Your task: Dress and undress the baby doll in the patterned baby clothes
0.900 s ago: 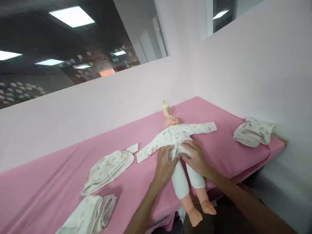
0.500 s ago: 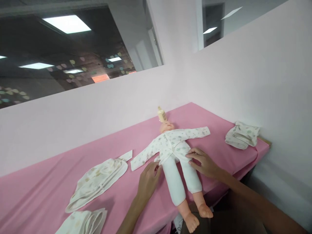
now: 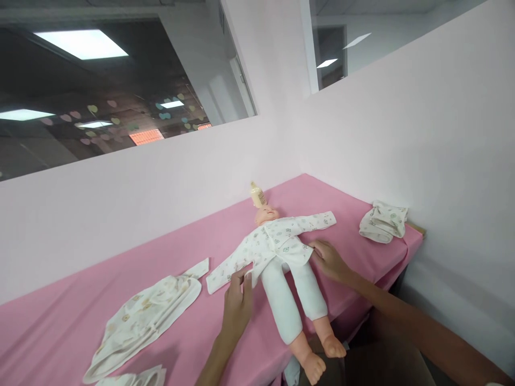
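Right hand (image 3: 330, 261) pinches the shirt (image 3: 277, 244) hem on the doll (image 3: 284, 305) lying between the 2 hands; left hand (image 3: 237, 303) touches the opposite hem, hold unclear.

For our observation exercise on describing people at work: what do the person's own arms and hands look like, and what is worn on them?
Both are bare: the left hand and right hand wear no gloves, and no ring, watch or bracelet shows. The left forearm and right forearm are uncovered, with no sleeve clearly in view.
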The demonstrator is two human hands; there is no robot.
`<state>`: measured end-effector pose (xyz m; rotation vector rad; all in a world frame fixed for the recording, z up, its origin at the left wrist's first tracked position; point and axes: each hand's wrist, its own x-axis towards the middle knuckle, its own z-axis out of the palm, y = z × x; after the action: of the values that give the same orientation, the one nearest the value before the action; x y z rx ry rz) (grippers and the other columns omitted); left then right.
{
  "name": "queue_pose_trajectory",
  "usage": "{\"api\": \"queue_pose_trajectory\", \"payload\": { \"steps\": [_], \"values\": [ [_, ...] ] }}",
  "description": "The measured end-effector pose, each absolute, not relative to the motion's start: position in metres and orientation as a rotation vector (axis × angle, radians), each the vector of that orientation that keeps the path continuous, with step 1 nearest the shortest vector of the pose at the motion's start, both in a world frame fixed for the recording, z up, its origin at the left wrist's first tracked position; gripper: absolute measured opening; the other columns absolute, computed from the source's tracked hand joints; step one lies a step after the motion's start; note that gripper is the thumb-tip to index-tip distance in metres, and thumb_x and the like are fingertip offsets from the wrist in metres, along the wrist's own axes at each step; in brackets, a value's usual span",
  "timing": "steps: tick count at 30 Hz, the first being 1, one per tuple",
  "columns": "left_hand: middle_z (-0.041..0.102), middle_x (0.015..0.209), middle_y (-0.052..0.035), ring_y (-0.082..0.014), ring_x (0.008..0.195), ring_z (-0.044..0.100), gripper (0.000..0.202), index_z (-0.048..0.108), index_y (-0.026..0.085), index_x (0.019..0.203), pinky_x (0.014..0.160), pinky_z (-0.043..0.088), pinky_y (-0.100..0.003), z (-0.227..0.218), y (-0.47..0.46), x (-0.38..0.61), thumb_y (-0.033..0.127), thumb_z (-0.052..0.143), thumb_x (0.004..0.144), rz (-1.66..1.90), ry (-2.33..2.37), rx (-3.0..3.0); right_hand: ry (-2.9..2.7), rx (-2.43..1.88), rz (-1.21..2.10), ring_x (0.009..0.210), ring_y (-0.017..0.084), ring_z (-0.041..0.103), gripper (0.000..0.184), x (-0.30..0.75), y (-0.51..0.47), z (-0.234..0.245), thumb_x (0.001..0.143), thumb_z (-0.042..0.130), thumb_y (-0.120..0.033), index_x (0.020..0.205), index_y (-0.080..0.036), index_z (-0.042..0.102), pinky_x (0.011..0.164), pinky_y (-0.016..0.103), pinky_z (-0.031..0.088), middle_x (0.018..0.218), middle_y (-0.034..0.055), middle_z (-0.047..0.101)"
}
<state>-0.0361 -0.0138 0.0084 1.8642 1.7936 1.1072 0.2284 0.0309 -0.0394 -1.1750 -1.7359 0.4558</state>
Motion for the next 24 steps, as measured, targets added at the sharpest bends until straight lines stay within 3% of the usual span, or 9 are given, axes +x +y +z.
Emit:
{"api": "queue_pose_trajectory", "payload": {
  "steps": [3, 7, 13, 18, 24],
  "values": [
    [0.055, 0.077, -0.0016, -0.0187, 0.07, 0.053, 0.038, 0.047, 0.021, 0.09, 0.063, 0.044, -0.03, 0.019, -0.003, -0.034, 0.055, 0.031, 0.091, 1.231, 1.846, 1.834, -1.564, -1.131, 0.757, 0.066, 0.016, 0.051, 0.028, 0.226, 0.028, -0.027, 0.092, 0.038, -0.036, 0.078, -0.02, 0.055, 0.061, 0.029, 0.039, 0.073, 0.0001, 0.058],
    [0.055, 0.074, -0.0004, -0.0179, 0.067, 0.053, 0.035, 0.046, 0.021, 0.093, 0.061, 0.042, -0.028, 0.028, 0.026, -0.031, 0.052, 0.03, 0.092, 1.322, 1.888, 1.831, -1.486, -1.14, 0.858, 0.066, 0.015, 0.051, 0.024, 0.226, 0.041, -0.022, 0.089, 0.04, -0.036, 0.077, -0.02, 0.053, 0.059, 0.028, 0.036, 0.072, -0.0008, 0.056],
    [0.061, 0.079, -0.004, -0.0204, 0.074, 0.057, 0.031, 0.05, 0.02, 0.094, 0.067, 0.042, -0.03, 0.023, 0.08, -0.034, 0.044, 0.03, 0.093, 1.192, 1.966, 2.012, -1.552, -1.32, 0.66, 0.062, 0.013, 0.044, 0.019, 0.227, 0.091, -0.026, 0.085, 0.044, -0.028, 0.068, -0.02, 0.046, 0.058, 0.027, 0.031, 0.063, -0.0034, 0.047],
    [0.067, 0.092, -0.0074, -0.0245, 0.085, 0.06, 0.033, 0.053, 0.02, 0.089, 0.067, 0.039, -0.03, 0.007, 0.099, -0.036, 0.044, 0.032, 0.093, 0.849, 2.127, 2.097, -1.657, -1.484, 0.453, 0.058, 0.011, 0.042, 0.025, 0.223, 0.104, -0.029, 0.085, 0.05, -0.024, 0.061, -0.018, 0.044, 0.056, 0.026, 0.026, 0.062, -0.0013, 0.053],
    [0.062, 0.099, -0.0122, -0.0265, 0.091, 0.059, 0.034, 0.056, 0.017, 0.094, 0.069, 0.04, -0.032, 0.004, 0.09, -0.04, 0.041, 0.033, 0.092, 0.798, 2.278, 2.15, -1.676, -1.506, 0.262, 0.063, 0.012, 0.042, 0.028, 0.231, 0.077, -0.033, 0.09, 0.042, -0.023, 0.062, -0.019, 0.043, 0.059, 0.025, 0.028, 0.069, 0.0004, 0.051]
  ]
}}
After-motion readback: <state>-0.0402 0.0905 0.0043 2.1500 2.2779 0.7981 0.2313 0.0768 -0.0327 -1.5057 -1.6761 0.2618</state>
